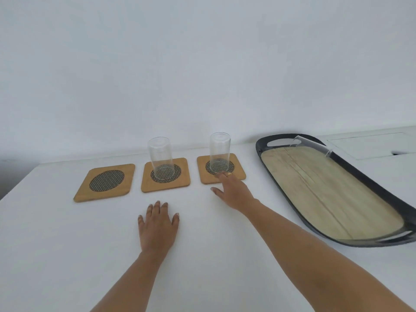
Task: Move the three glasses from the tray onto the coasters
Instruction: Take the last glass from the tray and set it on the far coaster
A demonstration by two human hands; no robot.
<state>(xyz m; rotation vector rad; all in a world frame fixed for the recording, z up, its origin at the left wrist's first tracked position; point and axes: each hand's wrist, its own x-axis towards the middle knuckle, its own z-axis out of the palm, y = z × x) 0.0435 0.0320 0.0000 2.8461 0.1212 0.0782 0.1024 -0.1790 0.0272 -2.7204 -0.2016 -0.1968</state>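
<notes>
Three wooden coasters with dark mesh ovals lie in a row on the white table. The left coaster point(83, 192) is bare. A clear glass point(159, 154) stands on the middle coaster point(181, 183), and a second clear glass point(220, 149) stands on the right coaster point(239, 171). A third clear glass point(311, 145) lies tilted at the far end of the dark-rimmed wooden tray point(315, 190) on the right. My right hand point(234, 194) is open, fingertips on the right coaster's front edge just below its glass. My left hand point(157, 226) rests flat on the table, open, in front of the middle coaster.
A white wall rises right behind the coasters. A rectangular inset panel point(369, 145) sits in the table behind the tray. The table's left edge point(18, 188) runs diagonally beside the left coaster. The tray reaches the right edge of the view.
</notes>
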